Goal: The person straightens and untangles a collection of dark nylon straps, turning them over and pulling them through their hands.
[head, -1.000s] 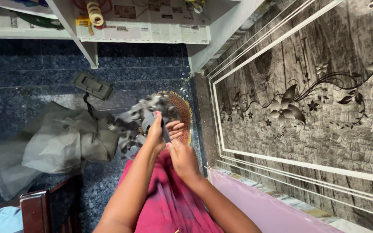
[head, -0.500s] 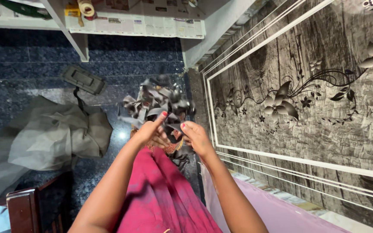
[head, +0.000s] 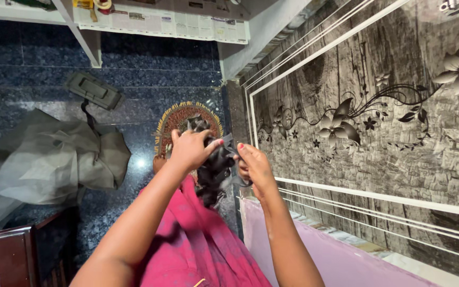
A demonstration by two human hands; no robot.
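Between the two hands, held up above the lap, hangs a tangled bundle of dark grey strips (head: pixel 213 170), apparently fabric or ribbon offcuts, though the material cannot be told for certain. Left hand (head: pixel 188 150) is closed over the upper left of the bundle, thumb stretched across toward the other hand; right hand (head: pixel 253 166) pinches the bundle's right edge between thumb and fingertips. Both grips are closed on the same mass, and no loose strip shows outside it. Below the grip the bundle trails down onto the pink garment (head: pixel 197 244) covering the lap. Directly beyond the grip, partly hidden by the hands, lies a round woven mat (head: pixel 173 118) with an orange and yellow fringe on the dark blue speckled floor (head: pixel 150 85). Left of the grip sits a crumpled grey cloth (head: pixel 54 159), with a flat dark green box (head: pixel 93 90) and its cord just past it. Right of the grip stands a large panel with a grey wood-grain and flower pattern (head: pixel 378 133). Judgement on progress: the strips appear gathered into one clump in hand, and nothing lies scattered on the mat or floor; the clump has not been set down anywhere, so whatever is to be done with it remains open
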